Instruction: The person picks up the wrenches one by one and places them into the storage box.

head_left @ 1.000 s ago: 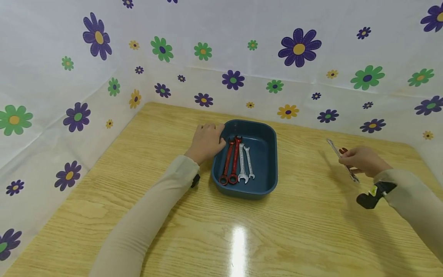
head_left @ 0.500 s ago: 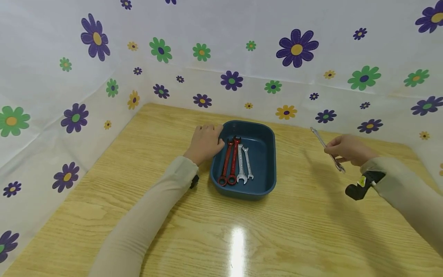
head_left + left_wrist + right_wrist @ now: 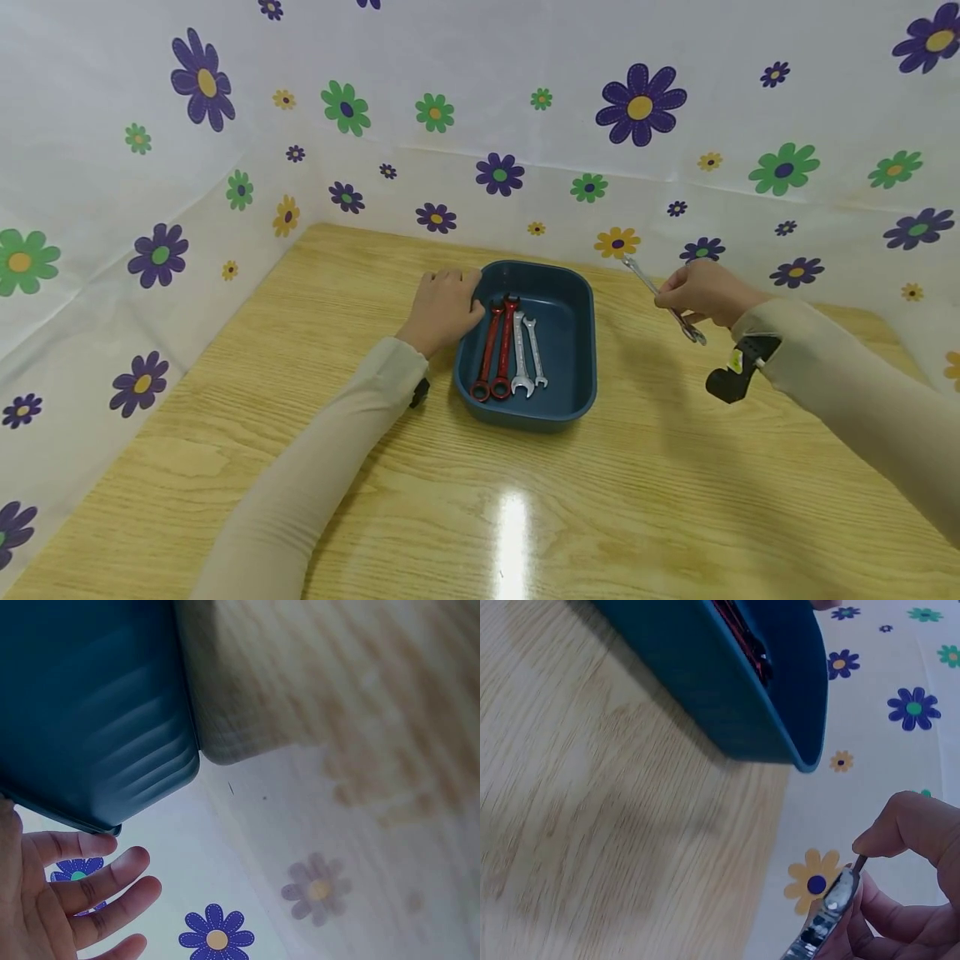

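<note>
My left hand (image 3: 442,310) holds the left rim of a blue plastic tub (image 3: 572,358), its thumb over the edge. Below that rim, in the left wrist view, the fingers (image 3: 105,879) hang loosely curved outside. Inside the tub, two red combination wrenches (image 3: 490,350) and two silver open-end wrenches (image 3: 519,354) lie side by side, on the left. Off the tub's right side, my right hand (image 3: 708,292) pinches a silver wrench (image 3: 640,273) above the table. The right wrist view shows this wrench (image 3: 829,904) between thumb and fingers.
Everything stands on a wood-grain table (image 3: 405,500). Close behind the tub hangs a white sheet with printed flowers (image 3: 450,50), which also runs along the left side. A black wrist camera (image 3: 731,379) is strapped under the right sleeve.
My right hand has moved left towards the tub, carrying the silver wrench, and slightly up. A red tip seen by that hand a second ago is out of sight. My left hand stays put.
</note>
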### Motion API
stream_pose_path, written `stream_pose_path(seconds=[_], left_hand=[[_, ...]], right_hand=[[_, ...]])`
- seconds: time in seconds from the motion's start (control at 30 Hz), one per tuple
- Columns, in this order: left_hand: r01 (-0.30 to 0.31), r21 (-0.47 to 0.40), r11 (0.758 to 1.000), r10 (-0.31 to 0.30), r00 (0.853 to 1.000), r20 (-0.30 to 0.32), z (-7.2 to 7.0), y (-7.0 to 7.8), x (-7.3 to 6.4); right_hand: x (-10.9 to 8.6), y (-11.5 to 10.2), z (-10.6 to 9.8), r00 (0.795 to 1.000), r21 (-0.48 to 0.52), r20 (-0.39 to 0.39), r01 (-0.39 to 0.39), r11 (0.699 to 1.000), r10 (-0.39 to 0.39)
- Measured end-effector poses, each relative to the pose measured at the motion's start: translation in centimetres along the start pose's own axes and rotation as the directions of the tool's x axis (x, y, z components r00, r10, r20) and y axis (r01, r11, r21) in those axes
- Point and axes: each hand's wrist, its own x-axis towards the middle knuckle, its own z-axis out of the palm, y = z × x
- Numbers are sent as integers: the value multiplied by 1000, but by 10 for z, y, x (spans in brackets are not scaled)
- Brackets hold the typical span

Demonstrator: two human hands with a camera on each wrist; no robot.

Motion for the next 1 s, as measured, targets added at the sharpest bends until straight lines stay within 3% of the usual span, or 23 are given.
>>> stream_pose_path(seconds=[0.4, 1.0], left_hand=[[6, -5, 1000, -6, 1000, 3, -1, 1, 0], [7, -4, 1000, -7, 1000, 13, -1, 0, 0]], right_hand=[[11, -34, 10, 999, 22, 24, -36, 999, 35], [21, -38, 27, 999, 137, 48, -7, 991, 1]])
